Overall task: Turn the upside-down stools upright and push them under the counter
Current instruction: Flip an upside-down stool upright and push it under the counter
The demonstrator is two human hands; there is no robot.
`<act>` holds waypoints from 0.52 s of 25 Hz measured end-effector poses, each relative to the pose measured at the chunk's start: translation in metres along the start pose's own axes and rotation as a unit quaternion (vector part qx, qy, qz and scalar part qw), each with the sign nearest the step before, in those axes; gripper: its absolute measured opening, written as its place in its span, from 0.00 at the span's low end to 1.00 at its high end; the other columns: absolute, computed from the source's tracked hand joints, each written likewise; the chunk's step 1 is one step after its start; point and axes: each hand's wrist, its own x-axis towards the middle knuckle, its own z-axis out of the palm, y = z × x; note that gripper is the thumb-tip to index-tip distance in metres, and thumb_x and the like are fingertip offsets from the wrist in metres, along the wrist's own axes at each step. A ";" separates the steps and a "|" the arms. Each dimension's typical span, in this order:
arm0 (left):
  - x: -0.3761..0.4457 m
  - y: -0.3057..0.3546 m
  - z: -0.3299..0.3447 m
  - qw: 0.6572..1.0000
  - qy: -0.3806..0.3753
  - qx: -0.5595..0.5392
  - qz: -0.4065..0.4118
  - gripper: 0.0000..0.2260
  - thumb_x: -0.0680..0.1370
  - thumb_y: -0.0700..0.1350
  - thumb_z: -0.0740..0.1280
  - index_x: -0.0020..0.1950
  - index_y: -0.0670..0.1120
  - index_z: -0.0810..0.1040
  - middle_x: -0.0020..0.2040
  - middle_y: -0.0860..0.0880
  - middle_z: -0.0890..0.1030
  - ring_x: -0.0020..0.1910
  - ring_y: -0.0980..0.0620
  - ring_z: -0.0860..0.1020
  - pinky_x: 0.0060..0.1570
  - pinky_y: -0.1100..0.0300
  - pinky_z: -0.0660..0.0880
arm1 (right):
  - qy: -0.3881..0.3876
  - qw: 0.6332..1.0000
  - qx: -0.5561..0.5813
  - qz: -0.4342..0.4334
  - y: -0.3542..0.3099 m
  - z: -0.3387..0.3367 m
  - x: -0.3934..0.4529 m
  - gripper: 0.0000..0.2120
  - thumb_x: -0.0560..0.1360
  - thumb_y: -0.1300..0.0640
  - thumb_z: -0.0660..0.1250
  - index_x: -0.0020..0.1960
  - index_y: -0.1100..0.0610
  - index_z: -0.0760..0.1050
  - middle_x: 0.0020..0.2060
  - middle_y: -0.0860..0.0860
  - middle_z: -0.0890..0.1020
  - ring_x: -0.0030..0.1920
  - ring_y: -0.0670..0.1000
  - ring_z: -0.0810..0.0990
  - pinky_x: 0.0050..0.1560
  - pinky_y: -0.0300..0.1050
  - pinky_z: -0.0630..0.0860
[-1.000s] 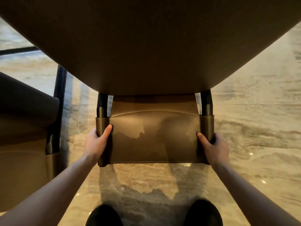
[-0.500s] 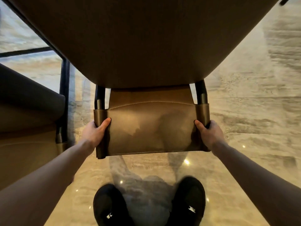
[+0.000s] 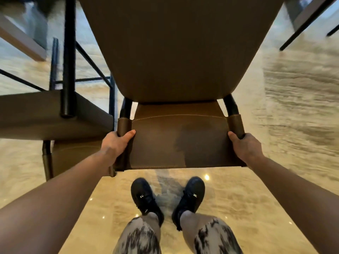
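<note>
Stool (image 3: 179,52) is lifting away from the body in both hands, exposing shoes (image 3: 145,197) and patterned trousers (image 3: 139,235) below.

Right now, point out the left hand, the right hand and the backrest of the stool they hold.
left hand (image 3: 115,143), head view, on the back of the hand.
right hand (image 3: 246,146), head view, on the back of the hand.
backrest (image 3: 179,142), head view, middle of the leather panel.

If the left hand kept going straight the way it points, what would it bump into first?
Probably the backrest post it already grips: the left hand points up along it. Beyond that comes the stool's seat. Depth is hard to judge.
</note>
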 end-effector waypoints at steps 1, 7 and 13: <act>-0.018 0.012 -0.013 1.000 0.000 0.004 0.000 0.21 0.75 0.61 0.69 0.57 0.45 0.76 0.48 0.45 0.80 0.45 0.45 0.80 0.46 0.50 0.77 | -0.004 1.000 -0.015 -0.001 -0.009 -0.020 -0.014 0.25 0.80 0.41 0.60 0.62 0.63 0.73 0.46 0.57 0.77 0.44 0.58 0.75 0.43 0.51 0.74; -0.121 0.090 -0.080 0.998 -0.012 0.054 -0.041 0.21 0.76 0.60 0.70 0.55 0.43 0.73 0.51 0.41 0.80 0.51 0.39 0.80 0.58 0.44 0.77 | -0.048 0.993 -0.110 0.012 -0.071 -0.142 -0.081 0.26 0.80 0.41 0.61 0.59 0.65 0.75 0.43 0.59 0.76 0.37 0.57 0.75 0.30 0.45 0.68; -0.181 0.185 -0.139 0.994 -0.002 0.105 -0.013 0.21 0.76 0.58 0.70 0.53 0.40 0.75 0.44 0.43 0.80 0.43 0.43 0.80 0.46 0.52 0.76 | -0.072 0.988 -0.137 0.007 -0.160 -0.245 -0.109 0.21 0.77 0.43 0.66 0.51 0.62 0.73 0.43 0.59 0.78 0.39 0.59 0.78 0.30 0.43 0.72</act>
